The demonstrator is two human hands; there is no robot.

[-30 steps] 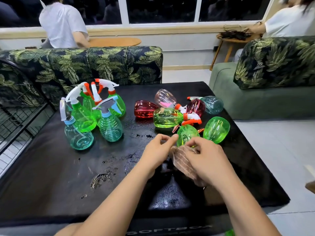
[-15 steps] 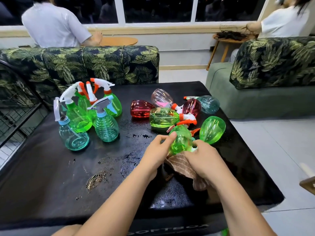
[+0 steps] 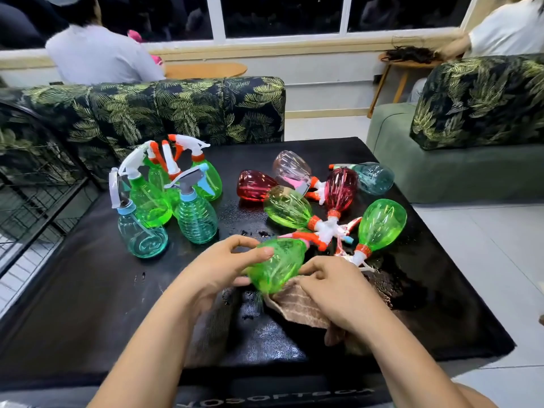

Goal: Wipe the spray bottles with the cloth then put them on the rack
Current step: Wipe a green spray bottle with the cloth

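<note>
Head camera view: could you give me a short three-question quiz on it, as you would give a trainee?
1. True or false: the left hand holds a red bottle.
2. What does the right hand press against the green spray bottle?
3. The upright bottles stand on the table to the: A) left, B) right of the lying bottles.

Key: 1. False, it is green. 2. The striped brown cloth. 3. A.
</note>
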